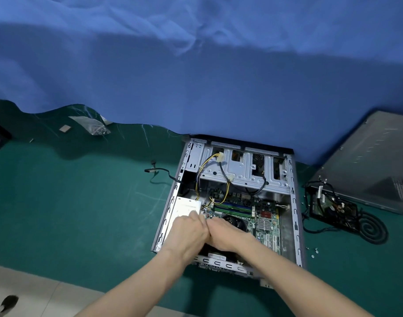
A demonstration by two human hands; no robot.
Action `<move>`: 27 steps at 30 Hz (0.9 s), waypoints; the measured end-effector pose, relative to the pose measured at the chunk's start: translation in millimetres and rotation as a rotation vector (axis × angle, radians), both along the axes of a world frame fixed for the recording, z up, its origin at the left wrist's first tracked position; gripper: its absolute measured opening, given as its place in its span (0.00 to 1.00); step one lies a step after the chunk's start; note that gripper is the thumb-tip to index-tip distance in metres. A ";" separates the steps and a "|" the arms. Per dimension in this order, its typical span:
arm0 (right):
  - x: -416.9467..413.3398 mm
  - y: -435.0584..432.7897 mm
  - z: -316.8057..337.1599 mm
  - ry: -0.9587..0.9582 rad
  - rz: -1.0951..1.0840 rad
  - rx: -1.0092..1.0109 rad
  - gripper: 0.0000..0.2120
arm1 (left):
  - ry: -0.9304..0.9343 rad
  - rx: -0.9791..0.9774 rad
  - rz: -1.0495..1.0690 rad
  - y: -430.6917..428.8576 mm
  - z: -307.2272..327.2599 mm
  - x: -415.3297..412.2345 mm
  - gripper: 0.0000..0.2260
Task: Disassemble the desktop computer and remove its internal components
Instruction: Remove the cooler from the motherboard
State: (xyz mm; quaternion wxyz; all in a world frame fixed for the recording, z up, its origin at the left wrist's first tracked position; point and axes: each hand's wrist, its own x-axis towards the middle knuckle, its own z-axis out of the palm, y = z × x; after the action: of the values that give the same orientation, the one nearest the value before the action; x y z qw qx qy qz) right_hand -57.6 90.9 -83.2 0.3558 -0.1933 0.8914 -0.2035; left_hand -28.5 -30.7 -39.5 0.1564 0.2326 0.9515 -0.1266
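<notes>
Both hands meet low in the middle of the frame, inside the open case (294,213). Our left hand (189,232) and right hand (225,234) touch side by side over the spot between the power supply (186,205) and the fan (236,221). Their fingers point away from us and the left ones are blurred, so we cannot tell whether either hand grasps anything or only presses.

The case lies on its side on the green table (81,202), right of centre and low in the frame, with the motherboard (264,225) flat inside it. We judge the case stiff and heavy, with thin sheet edges to mind. The board looks rigid but fragile and is best held by its rim. The fan should lift by its frame, and the memory sticks (232,208) by their ends. The yellow and black cables (201,177) are limp, so we would pull on the plugs, never the wires.

Whatever lies beneath the hands is hidden, and so is half the fan. Our forearms cover the near end of the case, and blue cloth (196,88) drapes over its far edge. The dark tangle (333,209) at the right is hard to identify. Tiny screws (313,252) lie near it.
</notes>
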 end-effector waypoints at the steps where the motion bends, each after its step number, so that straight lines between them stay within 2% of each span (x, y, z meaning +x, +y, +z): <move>1: 0.4 -1.1 0.0 0.001 0.021 -0.011 0.08 | -0.031 -0.013 -0.020 -3.5 -2.2 -2.2 0.10; 3: 6.7 -2.9 -3.4 0.055 0.016 -0.033 0.06 | -0.061 -0.011 0.097 -6.0 -5.6 -4.1 0.10; 6: 15.0 -3.6 -10.0 0.205 -0.015 0.028 0.10 | -0.154 0.055 0.450 3.9 -9.2 -3.4 0.12; 8: 16.8 -6.0 -10.7 0.199 0.016 0.022 0.06 | -0.242 0.191 0.729 6.9 -8.9 -7.9 0.13; 10: 16.3 -6.3 -7.9 0.141 0.038 -0.016 0.06 | -0.320 0.307 0.849 5.3 -7.3 -12.2 0.14; 11: 13.8 -5.5 -6.1 0.108 0.054 -0.016 0.10 | -0.318 0.291 0.807 4.8 -4.8 -11.5 0.14; 13: 7.0 -2.3 -3.8 0.033 0.042 -0.011 0.14 | -0.161 0.122 0.486 5.2 0.2 -5.0 0.12; 15: 0.1 -0.7 -3.1 -0.016 0.011 -0.033 0.14 | -0.038 0.065 0.163 2.7 -3.5 0.6 0.12; 16: -1.4 -1.0 -2.8 -0.016 0.016 -0.032 0.11 | -0.024 0.067 0.091 0.4 -7.8 -0.8 0.12; 17: -1.1 -2.0 -3.8 -0.004 0.015 -0.030 0.09 | -0.028 0.065 0.090 -1.2 -10.2 -4.0 0.12; 19: 2.9 -3.0 -8.4 0.065 -0.036 -0.012 0.07 | -0.047 0.082 0.258 3.5 -9.8 -11.1 0.11; 22: 7.6 -1.7 -11.7 0.168 -0.121 0.034 0.12 | -0.130 0.156 0.563 24.5 -5.1 -17.6 0.12; 25: 12.2 3.5 -12.2 0.073 -0.174 -0.035 0.14 | -0.241 0.257 0.744 32.5 -5.2 -21.3 0.13; 27: 10.6 5.9 -10.8 -0.005 -0.147 -0.058 0.14 | -0.283 0.258 0.709 30.4 -3.5 -17.9 0.13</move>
State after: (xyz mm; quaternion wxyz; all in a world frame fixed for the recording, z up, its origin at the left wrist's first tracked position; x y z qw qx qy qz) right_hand -47.0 96.7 -94.0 0.3364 -0.1368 0.8961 -0.2553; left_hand -46.4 -0.3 -43.0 0.2895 -0.0773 0.9499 0.0891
